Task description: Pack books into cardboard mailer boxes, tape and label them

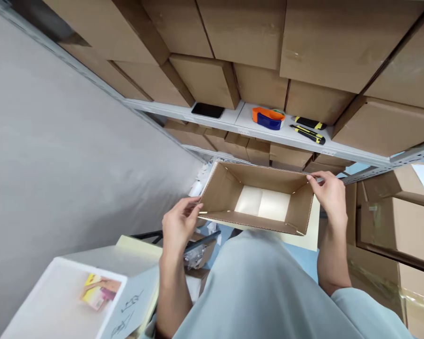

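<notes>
Between my two hands is an open, bottomless-looking brown cardboard box (pixel 261 175), with a pale panel (pixel 263 202) showing through its inside. My left hand (pixel 179 223) pinches the box's left edge between thumb and fingers. At the opposite upper corner, my right hand (pixel 327 193) grips the right rim with thumb and fingertips. A cream-coloured sheet (pixel 313 226) sticks out beneath the box on the right. Whether the pale panel is the box's floor or that sheet seen through it, I cannot tell.
Brown boxes (pixel 245 33) fill the shelf ahead. Along the shelf edge (pixel 279 133) lie a black phone (pixel 208 110), tape rolls (pixel 268 117) and two utility knives (pixel 308 134). A translucent bin (pixel 61 301) stands lower left; stacked cartons (pixel 378 221) stand right. A grey wall (pixel 74 141) borders the left.
</notes>
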A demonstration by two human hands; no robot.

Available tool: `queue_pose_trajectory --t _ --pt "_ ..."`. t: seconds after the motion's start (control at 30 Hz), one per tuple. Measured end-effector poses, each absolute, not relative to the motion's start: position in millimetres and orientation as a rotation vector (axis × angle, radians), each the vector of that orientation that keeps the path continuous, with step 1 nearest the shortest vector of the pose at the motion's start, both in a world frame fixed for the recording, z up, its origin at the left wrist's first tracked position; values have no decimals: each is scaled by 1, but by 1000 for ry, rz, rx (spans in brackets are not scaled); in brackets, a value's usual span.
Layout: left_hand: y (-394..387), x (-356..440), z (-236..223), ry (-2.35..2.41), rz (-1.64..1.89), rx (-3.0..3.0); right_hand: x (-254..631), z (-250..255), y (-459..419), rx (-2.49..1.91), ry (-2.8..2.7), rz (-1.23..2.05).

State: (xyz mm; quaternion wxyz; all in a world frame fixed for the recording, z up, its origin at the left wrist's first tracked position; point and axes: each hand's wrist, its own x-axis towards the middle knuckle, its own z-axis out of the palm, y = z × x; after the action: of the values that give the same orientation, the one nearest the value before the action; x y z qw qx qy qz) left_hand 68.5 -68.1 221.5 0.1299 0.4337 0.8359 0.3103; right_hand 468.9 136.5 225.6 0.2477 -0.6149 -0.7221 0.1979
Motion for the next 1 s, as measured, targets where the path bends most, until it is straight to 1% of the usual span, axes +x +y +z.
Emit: queue_pose_trajectory --t 0.17,0.37,0.6,0.87,1.0 --pt "-71 56 235 2237 843 1456 469 223 140 -1748 -1957 466" --pt "-74 53 237 2188 855 1579 461 228 137 -1842 -1934 414" --pt "-65 48 233 2175 971 1523 451 247 110 -1792 -1981 611" --pt "-55 29 234 2119 937 1537 429 243 105 -1981 -1865 427" --pt "-61 25 235 2028 905 1573 427 243 109 -1973 -1847 422"
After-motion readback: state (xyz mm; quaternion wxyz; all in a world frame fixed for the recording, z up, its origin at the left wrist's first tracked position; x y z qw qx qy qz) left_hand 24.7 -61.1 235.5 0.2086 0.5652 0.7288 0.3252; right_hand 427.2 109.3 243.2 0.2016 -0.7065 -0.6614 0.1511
